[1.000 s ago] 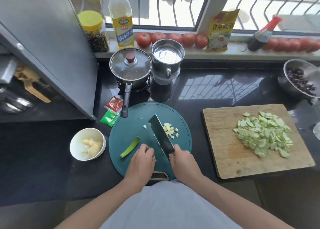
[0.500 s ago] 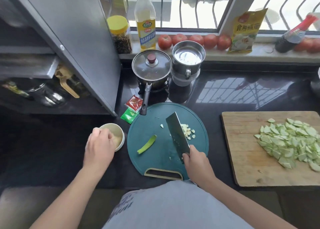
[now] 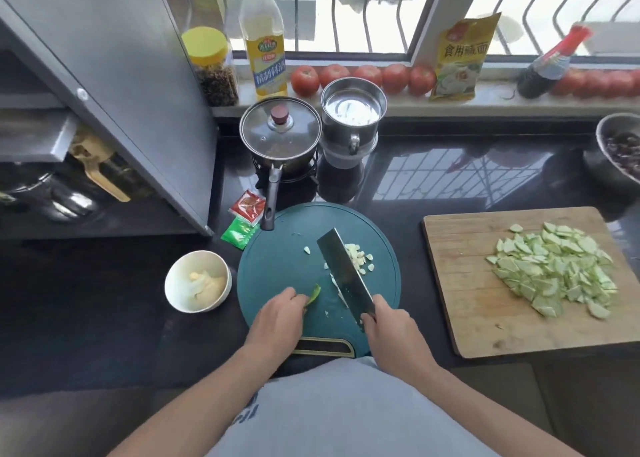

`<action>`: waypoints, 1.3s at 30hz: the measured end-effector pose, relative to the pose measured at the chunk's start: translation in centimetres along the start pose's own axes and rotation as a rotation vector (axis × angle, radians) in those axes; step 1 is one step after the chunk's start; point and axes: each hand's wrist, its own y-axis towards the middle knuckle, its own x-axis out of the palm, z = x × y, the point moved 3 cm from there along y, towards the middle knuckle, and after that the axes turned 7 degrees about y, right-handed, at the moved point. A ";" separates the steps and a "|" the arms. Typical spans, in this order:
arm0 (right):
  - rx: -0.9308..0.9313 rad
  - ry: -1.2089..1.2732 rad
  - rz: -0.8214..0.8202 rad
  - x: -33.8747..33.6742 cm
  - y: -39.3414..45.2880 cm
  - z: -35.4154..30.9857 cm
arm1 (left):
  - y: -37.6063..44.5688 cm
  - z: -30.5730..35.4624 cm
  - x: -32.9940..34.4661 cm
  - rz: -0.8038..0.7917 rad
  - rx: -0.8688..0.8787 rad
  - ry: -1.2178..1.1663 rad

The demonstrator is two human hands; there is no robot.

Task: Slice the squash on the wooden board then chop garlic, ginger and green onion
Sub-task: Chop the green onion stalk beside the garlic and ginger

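On the round teal cutting board [image 3: 277, 269] my left hand [image 3: 275, 318] grips a piece of green onion [image 3: 314, 294], whose tip sticks out past my fingers. My right hand [image 3: 389, 328] holds the handle of a cleaver [image 3: 344, 271], its blade lying flat across the board. Chopped garlic [image 3: 360, 257] is piled just right of the blade. A white bowl [image 3: 183, 297] left of the board holds pieces of ginger [image 3: 207, 283]. Sliced squash [image 3: 557, 271] is heaped on the wooden board [image 3: 460, 290] at the right.
A lidded pan [image 3: 280, 134] with its handle over the teal board's far edge, and a steel pot [image 3: 353, 114], stand behind. Red and green sachets [image 3: 244, 219] lie beside the pan handle. An open cabinet door [image 3: 121, 86] juts at left. A metal bowl [image 3: 620, 148] sits far right.
My left hand went out to the white bowl, then came back to the teal board and took hold of the green onion. The cleaver stayed in my right hand.
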 end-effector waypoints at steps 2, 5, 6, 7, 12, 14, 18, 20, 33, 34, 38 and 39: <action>-0.055 -0.110 -0.047 0.2 -0.4 -0.2 | -0.6 0.7 0.2 0.018 0.011 -0.042; -0.138 -0.277 -0.114 0.9 -0.6 -0.5 | -0.9 0.7 0.2 0.049 0.048 0.017; -0.142 -0.317 -0.133 1.1 -0.6 -0.5 | -1.0 0.7 0.2 0.055 0.090 0.059; -0.133 -0.341 -0.148 1.3 -0.7 -0.3 | -1.0 0.8 0.1 0.059 0.135 0.095; -0.105 -0.341 -0.165 3.4 0.8 -1.5 | -1.2 1.7 -0.6 0.102 0.324 0.281; -0.100 -0.292 -0.089 3.8 2.8 -3.1 | -1.3 1.8 -0.5 0.114 0.372 0.349; -0.130 -0.250 -0.047 3.5 2.8 -3.3 | -2.3 1.5 0.3 0.039 0.345 0.345; -0.122 -0.265 -0.046 2.9 1.4 -2.0 | -2.1 1.6 0.3 0.047 0.344 0.366; -0.109 -0.246 0.002 3.3 4.2 -4.3 | -2.3 2.1 0.3 -0.010 0.358 0.422; -0.107 -0.254 0.006 3.1 3.6 -3.8 | -2.3 2.1 0.1 -0.007 0.358 0.422; -0.118 -0.327 -0.078 3.2 0.5 -0.9 | -2.1 2.2 0.2 0.035 0.366 0.434; -0.120 -0.349 -0.104 3.5 0.3 -0.6 | -2.0 2.2 0.2 0.030 0.369 0.435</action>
